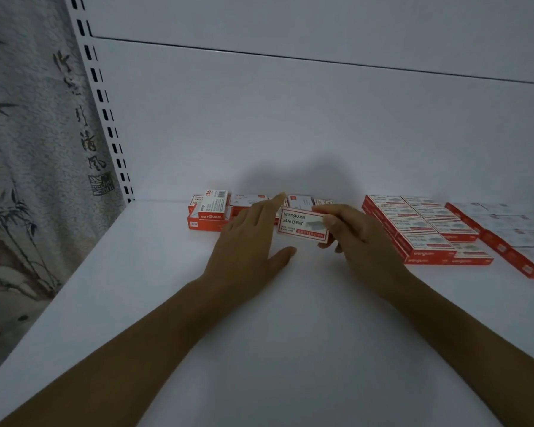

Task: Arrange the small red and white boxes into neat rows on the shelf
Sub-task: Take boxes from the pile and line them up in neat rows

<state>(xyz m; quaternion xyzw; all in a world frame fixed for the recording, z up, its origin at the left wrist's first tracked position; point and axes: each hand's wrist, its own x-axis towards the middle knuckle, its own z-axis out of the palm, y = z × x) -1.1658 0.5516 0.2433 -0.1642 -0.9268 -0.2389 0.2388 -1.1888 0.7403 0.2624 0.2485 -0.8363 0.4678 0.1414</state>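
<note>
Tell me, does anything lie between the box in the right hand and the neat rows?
Nothing visible does. The right hand holds the box left of the neat rows; only bare shelf shows between. The loose pile lies farther left, by the left hand.

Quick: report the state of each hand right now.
Left hand: open, fingers straight, holding nothing.
Right hand: grips one box by its right end.

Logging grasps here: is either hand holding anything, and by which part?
The right hand holds a red and white box by its right end, thumb on the printed face. The left hand holds nothing.
</note>
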